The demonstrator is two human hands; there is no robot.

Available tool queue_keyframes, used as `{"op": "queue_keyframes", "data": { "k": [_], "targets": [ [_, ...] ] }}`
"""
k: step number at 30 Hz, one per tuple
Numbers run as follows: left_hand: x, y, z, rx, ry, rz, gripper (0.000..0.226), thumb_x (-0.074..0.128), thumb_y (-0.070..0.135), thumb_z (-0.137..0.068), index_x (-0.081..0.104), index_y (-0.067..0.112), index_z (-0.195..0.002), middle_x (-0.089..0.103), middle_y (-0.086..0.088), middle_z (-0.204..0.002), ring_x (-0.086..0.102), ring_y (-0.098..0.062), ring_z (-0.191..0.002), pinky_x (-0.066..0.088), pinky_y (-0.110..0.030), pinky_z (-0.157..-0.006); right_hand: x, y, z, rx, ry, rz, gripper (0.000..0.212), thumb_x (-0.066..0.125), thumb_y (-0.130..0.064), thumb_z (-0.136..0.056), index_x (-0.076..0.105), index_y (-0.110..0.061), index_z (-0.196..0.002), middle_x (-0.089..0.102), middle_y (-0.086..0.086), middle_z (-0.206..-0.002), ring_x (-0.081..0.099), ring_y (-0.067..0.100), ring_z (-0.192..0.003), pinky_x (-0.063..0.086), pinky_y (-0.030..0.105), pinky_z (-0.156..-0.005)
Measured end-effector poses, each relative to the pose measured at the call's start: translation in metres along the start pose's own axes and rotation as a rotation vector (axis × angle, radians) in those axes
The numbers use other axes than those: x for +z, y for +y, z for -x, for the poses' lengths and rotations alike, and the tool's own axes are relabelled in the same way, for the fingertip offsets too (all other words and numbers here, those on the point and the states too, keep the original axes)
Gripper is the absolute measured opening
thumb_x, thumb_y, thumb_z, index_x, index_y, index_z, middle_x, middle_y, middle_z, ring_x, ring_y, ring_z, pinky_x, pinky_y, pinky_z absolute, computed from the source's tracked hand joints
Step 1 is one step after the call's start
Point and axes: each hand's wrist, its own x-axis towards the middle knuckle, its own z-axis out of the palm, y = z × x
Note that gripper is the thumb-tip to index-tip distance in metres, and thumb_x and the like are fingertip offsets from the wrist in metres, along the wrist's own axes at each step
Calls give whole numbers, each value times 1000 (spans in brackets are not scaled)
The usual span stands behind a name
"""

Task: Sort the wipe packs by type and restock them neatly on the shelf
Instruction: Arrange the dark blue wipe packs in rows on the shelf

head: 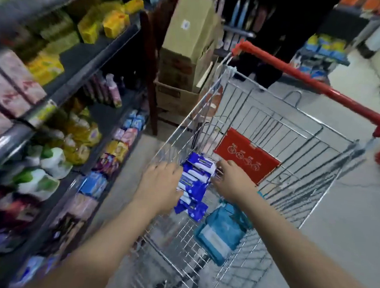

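A row of several dark-blue wipe packs (195, 179) lies stacked together inside the wire shopping cart (294, 168). My left hand (159, 186) presses against the left side of the row, and my right hand (233, 180) presses its right side, so the packs are squeezed between both hands. Lower in the cart lie teal and light-blue wipe packs (221, 232). The view is blurred by motion.
Dark store shelves (83, 61) run along the left, holding yellow, pink, green and blue packs. Stacked cardboard boxes (185, 54) stand ahead of the cart. The cart has a red handle (310, 82) and a red sign (246, 155). Grey floor lies to the right.
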Motion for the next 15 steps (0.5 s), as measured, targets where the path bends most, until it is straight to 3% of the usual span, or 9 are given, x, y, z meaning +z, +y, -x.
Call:
{"op": "queue_keyframes", "data": {
  "k": [2,6,10,13,15],
  "targets": [
    [34,14,-50,-56,-92,14,52,49,46,-92,39,19,-135,45,-3,-139,42,-23,-128,33,-35,-103,21,28,-53,-49,-89,3,58,56,-36,-92,37,-13,-141,42,12,-141,47,30,-124,45,39,-97],
    [98,35,-131,-152,-187,53,45,49,41,-92,43,18,-131,51,-6,-129,48,-26,-120,37,-36,-96,71,77,-137,-114,-189,-41,46,54,-31,-93,42,-7,-130,48,17,-131,50,36,-117,46,42,-90],
    [152,43,-175,-238,-295,77,50,48,41,-90,43,14,-133,49,-7,-131,48,-28,-121,41,-38,-94,122,113,-202,-73,-280,-175,46,46,-29,-98,38,-1,-134,49,23,-133,50,37,-119,43,42,-95],
    [186,41,-192,-240,-291,147,55,52,34,-74,57,4,-120,61,-17,-111,62,-38,-100,51,-45,-81,159,130,-232,-26,-310,-203,54,41,-32,-100,30,2,-141,46,26,-135,48,38,-121,37,38,-97],
    [203,35,-200,-296,-331,123,51,55,33,-81,52,9,-126,59,-12,-117,59,-36,-105,47,-42,-85,180,132,-245,3,-324,-219,57,42,-34,-99,28,0,-144,43,23,-140,44,37,-124,36,39,-99]
  ]
}}
